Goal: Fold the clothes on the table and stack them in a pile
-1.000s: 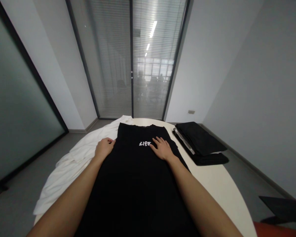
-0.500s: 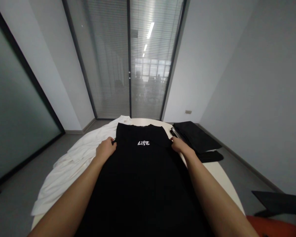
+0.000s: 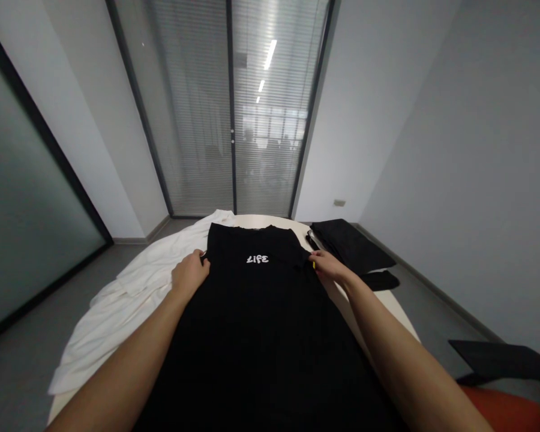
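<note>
A black T-shirt (image 3: 261,324) lies spread on the table with its neckline at the far end and white lettering on its chest. At its left edge, below the shoulder, my left hand (image 3: 191,273) is closed on the cloth. Across from it, my right hand (image 3: 327,264) pinches the right edge, where the fabric bunches a little. A small yellow spot (image 3: 314,264) shows at the right fingertips; I cannot tell what it is. The near part of the shirt runs out of view between my forearms.
White cloth (image 3: 135,288) covers the table's left side. Folded dark garments (image 3: 348,243) lie at the back right of the pale table (image 3: 398,315). A chair with an orange seat (image 3: 504,408) stands at the lower right. Beyond the table is a glass partition with blinds (image 3: 270,162).
My right hand has lifted and turned slightly, drawing the shirt's right edge into a small bunch; the yellow spot now shows. The left hand keeps its grip. The view has shifted a little.
</note>
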A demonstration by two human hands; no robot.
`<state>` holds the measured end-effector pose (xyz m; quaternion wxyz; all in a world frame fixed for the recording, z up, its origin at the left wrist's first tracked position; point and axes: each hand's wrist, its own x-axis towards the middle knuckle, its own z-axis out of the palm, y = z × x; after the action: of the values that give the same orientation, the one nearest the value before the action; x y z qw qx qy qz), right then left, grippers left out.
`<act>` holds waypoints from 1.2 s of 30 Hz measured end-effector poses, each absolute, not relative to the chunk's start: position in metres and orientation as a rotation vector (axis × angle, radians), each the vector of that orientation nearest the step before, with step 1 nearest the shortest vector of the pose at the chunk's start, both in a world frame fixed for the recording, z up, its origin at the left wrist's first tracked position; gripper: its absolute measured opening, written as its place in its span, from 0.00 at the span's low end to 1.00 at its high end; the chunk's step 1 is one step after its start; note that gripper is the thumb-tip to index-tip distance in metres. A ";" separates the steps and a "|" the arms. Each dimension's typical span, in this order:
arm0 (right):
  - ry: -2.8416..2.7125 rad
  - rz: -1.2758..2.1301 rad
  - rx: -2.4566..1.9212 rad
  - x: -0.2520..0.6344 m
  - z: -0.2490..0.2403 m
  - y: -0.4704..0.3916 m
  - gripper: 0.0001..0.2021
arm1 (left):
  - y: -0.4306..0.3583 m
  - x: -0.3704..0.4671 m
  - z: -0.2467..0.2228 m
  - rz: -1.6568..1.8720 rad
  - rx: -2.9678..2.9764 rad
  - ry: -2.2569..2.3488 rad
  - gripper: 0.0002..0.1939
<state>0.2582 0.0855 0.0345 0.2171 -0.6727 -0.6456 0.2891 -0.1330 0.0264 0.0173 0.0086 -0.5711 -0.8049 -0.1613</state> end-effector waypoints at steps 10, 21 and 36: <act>-1.819 0.361 -2.142 0.253 0.031 0.072 0.20 | 0.026 -0.133 0.017 -0.495 -1.780 -2.508 0.20; -1.921 0.402 -2.093 0.274 0.028 0.053 0.20 | 0.026 -0.136 0.013 -0.482 -1.844 -2.436 0.18; -2.146 -0.121 -2.280 0.255 0.029 -0.012 0.19 | 0.027 -0.136 0.009 -0.454 -1.867 -2.411 0.17</act>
<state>0.2551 -0.0124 0.0293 0.0041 -0.7276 -0.6849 -0.0388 -0.1363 0.0272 0.0086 0.0293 -0.6053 -0.7817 -0.1472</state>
